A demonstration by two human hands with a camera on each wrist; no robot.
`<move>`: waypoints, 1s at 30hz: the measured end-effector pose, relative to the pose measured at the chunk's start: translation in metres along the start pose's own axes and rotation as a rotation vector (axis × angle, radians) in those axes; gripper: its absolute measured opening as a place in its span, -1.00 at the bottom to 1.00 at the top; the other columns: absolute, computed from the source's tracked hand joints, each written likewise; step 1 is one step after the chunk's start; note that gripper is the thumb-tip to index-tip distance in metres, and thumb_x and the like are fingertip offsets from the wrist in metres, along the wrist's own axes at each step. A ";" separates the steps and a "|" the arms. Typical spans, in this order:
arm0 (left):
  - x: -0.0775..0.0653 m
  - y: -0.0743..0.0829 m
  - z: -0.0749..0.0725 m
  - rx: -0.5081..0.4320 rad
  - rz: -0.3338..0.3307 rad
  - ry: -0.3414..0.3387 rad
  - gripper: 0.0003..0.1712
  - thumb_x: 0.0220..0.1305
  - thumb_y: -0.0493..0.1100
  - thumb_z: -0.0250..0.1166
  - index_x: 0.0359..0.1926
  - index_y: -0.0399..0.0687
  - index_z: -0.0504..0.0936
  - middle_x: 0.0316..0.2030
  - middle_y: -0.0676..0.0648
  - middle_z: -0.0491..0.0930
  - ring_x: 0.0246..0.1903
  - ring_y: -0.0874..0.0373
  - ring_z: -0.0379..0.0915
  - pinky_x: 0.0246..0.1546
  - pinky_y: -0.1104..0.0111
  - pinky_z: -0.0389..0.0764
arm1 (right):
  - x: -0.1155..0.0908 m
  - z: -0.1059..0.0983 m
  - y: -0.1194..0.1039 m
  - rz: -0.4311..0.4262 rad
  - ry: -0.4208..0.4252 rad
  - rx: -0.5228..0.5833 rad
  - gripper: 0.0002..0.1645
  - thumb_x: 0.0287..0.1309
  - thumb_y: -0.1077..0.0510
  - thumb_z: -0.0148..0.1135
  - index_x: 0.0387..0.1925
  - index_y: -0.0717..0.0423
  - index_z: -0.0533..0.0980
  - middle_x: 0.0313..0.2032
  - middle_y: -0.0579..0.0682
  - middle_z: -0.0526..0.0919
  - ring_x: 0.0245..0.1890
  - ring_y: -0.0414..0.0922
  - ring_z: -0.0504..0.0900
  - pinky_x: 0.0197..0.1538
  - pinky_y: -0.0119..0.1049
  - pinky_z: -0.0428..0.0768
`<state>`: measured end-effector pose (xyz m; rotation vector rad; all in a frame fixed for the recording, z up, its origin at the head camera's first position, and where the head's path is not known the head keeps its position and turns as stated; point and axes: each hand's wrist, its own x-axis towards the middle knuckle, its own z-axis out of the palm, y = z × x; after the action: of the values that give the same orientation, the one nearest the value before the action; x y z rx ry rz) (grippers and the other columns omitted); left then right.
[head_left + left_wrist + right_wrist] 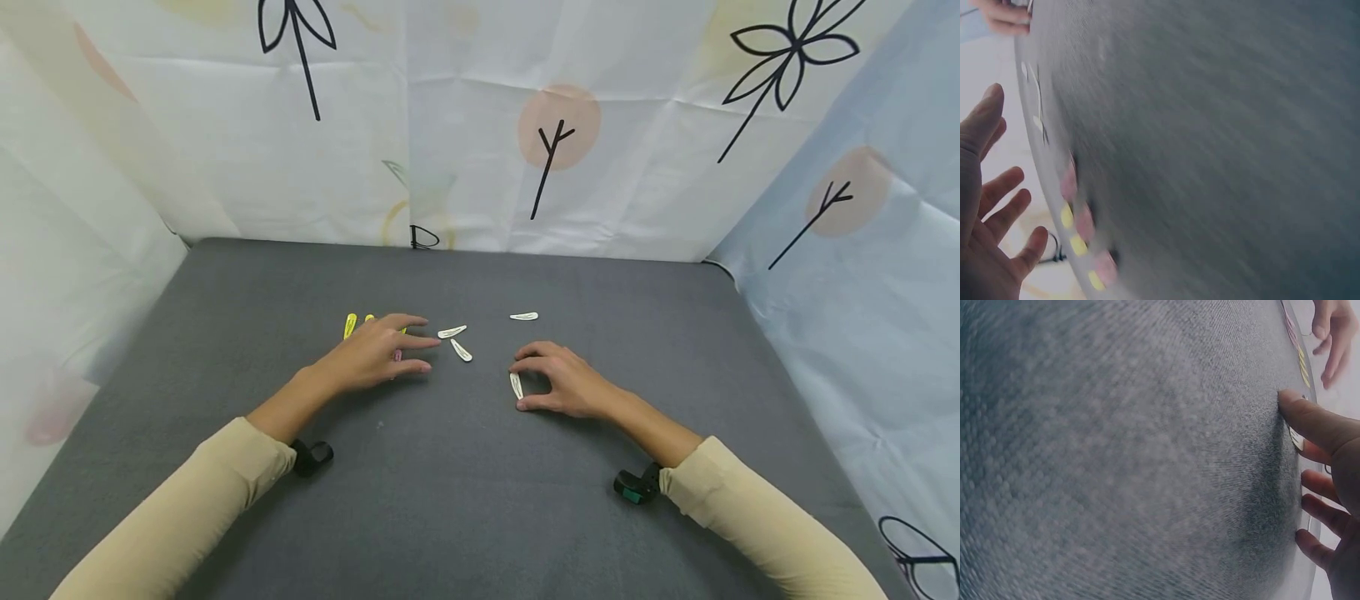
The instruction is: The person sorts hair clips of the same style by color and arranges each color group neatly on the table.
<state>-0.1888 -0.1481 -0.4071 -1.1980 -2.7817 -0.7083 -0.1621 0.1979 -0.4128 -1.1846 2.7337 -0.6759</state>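
Note:
My right hand (566,382) is low over the grey table, thumb and index finger at the two ends of a white snap hair clip (516,385), pinching it. In the right wrist view that clip (1296,439) shows between thumb and index finger. My left hand (371,354) hovers with fingers spread and nothing held. It partly hides yellow hair clips (350,326) and a pink hair clip (397,355) under it. Just beyond its fingertips lie two white hair clips, one slanted (452,332) and one below it (461,350).
Another white hair clip (524,316) lies farther back on the grey table (465,500). Three pink clips (1085,222) and three yellow clips (1078,245) line up in the left wrist view. Patterned cloth (465,125) borders the table at the back and sides.

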 end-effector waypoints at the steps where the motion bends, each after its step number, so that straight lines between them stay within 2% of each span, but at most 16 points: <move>1: 0.004 0.002 0.002 0.012 0.006 -0.006 -0.53 0.23 0.09 0.42 0.13 0.09 0.71 0.23 -0.22 0.51 0.25 -0.10 0.39 0.08 -0.15 0.38 | 0.000 0.000 0.000 0.001 -0.001 0.000 -0.41 0.04 -0.08 0.52 0.08 0.09 0.64 0.13 0.09 0.56 0.20 0.05 0.47 0.17 0.11 0.42; 4: 0.016 0.008 0.007 0.037 0.003 -0.029 -0.53 0.23 0.11 0.41 0.13 0.09 0.71 0.25 -0.22 0.49 0.28 -0.10 0.36 0.10 -0.17 0.37 | 0.000 0.000 -0.001 0.005 -0.004 -0.001 -0.41 0.04 -0.08 0.52 0.08 0.09 0.63 0.13 0.09 0.55 0.20 0.05 0.46 0.17 0.12 0.42; 8: 0.027 0.010 0.011 0.077 -0.032 -0.060 -0.50 0.24 0.15 0.39 0.15 0.10 0.70 0.28 -0.22 0.47 0.31 -0.09 0.32 0.11 -0.16 0.36 | 0.000 0.000 -0.001 0.014 -0.011 -0.005 -0.41 0.05 -0.08 0.52 0.09 0.09 0.63 0.14 0.09 0.55 0.21 0.05 0.46 0.18 0.12 0.41; 14: 0.038 0.011 0.016 0.114 -0.068 -0.116 -0.47 0.26 0.18 0.36 0.19 0.11 0.67 0.30 -0.25 0.43 0.33 -0.12 0.28 0.14 -0.21 0.33 | 0.000 -0.001 -0.001 0.023 -0.016 -0.010 -0.41 0.06 -0.09 0.51 0.09 0.08 0.63 0.14 0.08 0.55 0.21 0.05 0.45 0.18 0.12 0.41; 17: 0.039 0.011 0.017 0.122 -0.080 -0.133 -0.48 0.26 0.17 0.37 0.19 0.12 0.67 0.30 -0.25 0.42 0.34 -0.12 0.26 0.14 -0.20 0.32 | 0.000 -0.001 -0.001 0.026 -0.017 -0.011 -0.41 0.06 -0.09 0.51 0.09 0.08 0.63 0.14 0.08 0.54 0.21 0.05 0.45 0.17 0.11 0.41; 30: 0.035 0.010 0.016 0.139 -0.034 -0.132 -0.56 0.23 0.12 0.41 0.08 0.10 0.74 0.29 -0.25 0.43 0.35 -0.13 0.25 0.09 -0.17 0.35 | 0.000 0.000 -0.001 0.027 -0.009 0.003 -0.41 0.04 -0.08 0.52 0.08 0.07 0.64 0.14 0.07 0.54 0.22 0.05 0.45 0.18 0.13 0.40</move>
<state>-0.2041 -0.1114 -0.4102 -1.2157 -2.9076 -0.4446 -0.1616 0.1971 -0.4128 -1.1454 2.7347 -0.6699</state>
